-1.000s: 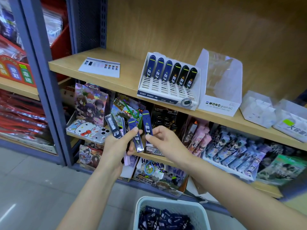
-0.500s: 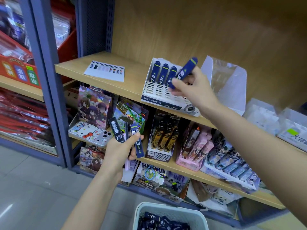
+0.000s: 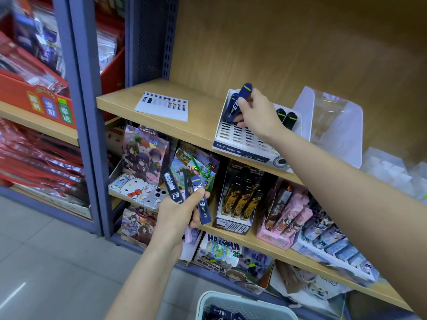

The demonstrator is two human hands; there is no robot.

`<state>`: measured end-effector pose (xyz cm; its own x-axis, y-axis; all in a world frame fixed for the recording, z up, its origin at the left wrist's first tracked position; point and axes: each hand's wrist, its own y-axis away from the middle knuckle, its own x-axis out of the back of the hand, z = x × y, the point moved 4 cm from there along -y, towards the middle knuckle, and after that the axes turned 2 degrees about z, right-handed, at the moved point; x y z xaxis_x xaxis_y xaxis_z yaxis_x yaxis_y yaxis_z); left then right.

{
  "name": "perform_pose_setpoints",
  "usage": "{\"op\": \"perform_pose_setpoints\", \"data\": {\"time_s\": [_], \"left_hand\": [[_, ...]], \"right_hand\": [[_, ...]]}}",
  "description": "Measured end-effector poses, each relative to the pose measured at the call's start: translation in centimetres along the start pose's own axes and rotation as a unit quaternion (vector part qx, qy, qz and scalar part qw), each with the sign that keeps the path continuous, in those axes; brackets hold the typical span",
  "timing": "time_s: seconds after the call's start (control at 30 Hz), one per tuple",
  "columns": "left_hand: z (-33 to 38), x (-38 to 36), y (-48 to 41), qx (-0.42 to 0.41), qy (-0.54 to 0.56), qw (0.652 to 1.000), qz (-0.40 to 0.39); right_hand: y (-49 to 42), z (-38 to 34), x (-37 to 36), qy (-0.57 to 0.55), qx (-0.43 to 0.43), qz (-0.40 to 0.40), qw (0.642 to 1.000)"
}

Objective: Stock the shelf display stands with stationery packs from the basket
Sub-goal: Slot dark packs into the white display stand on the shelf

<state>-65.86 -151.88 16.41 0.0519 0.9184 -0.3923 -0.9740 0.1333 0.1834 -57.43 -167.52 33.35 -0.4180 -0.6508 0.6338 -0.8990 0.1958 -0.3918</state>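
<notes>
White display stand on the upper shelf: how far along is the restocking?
Done: a few dark packs stand in the back row of the white display stand. In hand: the right hand holds a blue pack at its left end; the left hand grips several spare packs. Left: the front rows of slots are empty, and the basket holds more packs.

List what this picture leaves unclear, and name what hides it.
Head view: basket contents, cut off by the bottom edge.
Head view: display stand middle slots, behind the right hand holding a navy pack.
Head view: count of packs in the left hand, overlapped, under fingers.
</notes>
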Motion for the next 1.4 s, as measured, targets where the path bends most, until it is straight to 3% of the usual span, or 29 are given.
{"op": "perform_pose_setpoints", "data": {"time_s": [0.4, 0.53, 0.73, 0.87, 1.13, 1.23, 1.33, 1.4], "left_hand": [[0.4, 0.3, -0.3, 0.005, 0.013, 1.000, 0.002], [0.5, 0.4, -0.3, 0.013, 0.018, 1.000, 0.003], [0.6, 0.5, -0.4, 0.014, 0.014, 1.000, 0.003], [0.6, 0.6, -0.5, 0.011, 0.023, 1.000, 0.001], [0.8, 0.8, -0.6, 0.001, 0.039, 0.999, 0.001], [1.0, 0.8, -0.4, -0.005, 0.042, 0.999, -0.002], [1.2, 0.7, -0.2, -0.006, 0.031, 1.000, 0.000], [1.3, 0.6, 0.0, -0.006, 0.025, 1.000, -0.001]], "right_hand": [[-0.2, 0.1, 0.6, 0.025, 0.071, 0.006, 0.997], [-0.6, -0.1, 1.4, 0.043, 0.086, 0.041, 0.995], [-1.4, -0.5, 1.2, 0.146, 0.115, -0.019, 0.982], [-1.5, -1.0, 0.7, 0.189, 0.137, -0.016, 0.972], [-0.3, 0.5, 0.5, 0.096, 0.105, 0.020, 0.990], [0.6, 0.6, 0.5, 0.147, 0.132, 0.059, 0.979], [3.5, -0.2, 0.7, 0.120, 0.185, 0.102, 0.970], [6.3, -0.2, 0.3, 0.091, 0.196, 0.073, 0.974]]}}
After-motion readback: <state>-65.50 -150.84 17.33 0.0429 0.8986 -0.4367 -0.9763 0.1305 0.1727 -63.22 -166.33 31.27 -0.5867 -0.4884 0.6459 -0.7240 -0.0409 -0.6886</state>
